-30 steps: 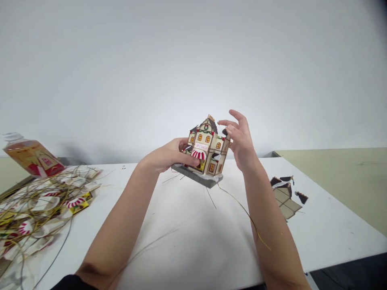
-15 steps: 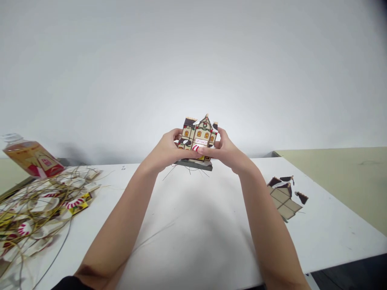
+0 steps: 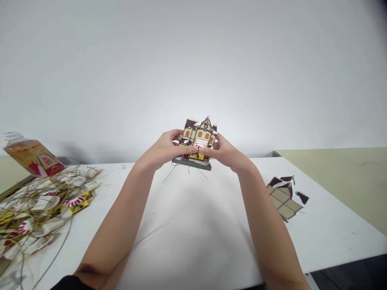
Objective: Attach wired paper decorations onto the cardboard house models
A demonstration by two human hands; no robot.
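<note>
A small model house [image 3: 205,135] with a "GIFT SHOP" sign, yellow windows and a dark base is held up above the white table [image 3: 187,225]. My left hand [image 3: 165,149] grips its left side, the thumb lying across the lower front. From the right, my right hand [image 3: 226,152] grips the other side, with its thumb also on the front beside the left thumb. Both hands' other fingers are partly hidden behind the house. Thin wires hang below the base.
At the left lies a tangled heap of wired pieces [image 3: 45,203], some red-and-white striped. A bottle of amber liquid [image 3: 34,156] leans behind it. Another house piece [image 3: 286,197] with dark roof parts lies on the right, beside my right forearm. A pale wall stands behind.
The house has tilted slightly and sits a touch lower between my hands. My left thumb has shifted a little left on its front, uncovering more of the yellow part.
</note>
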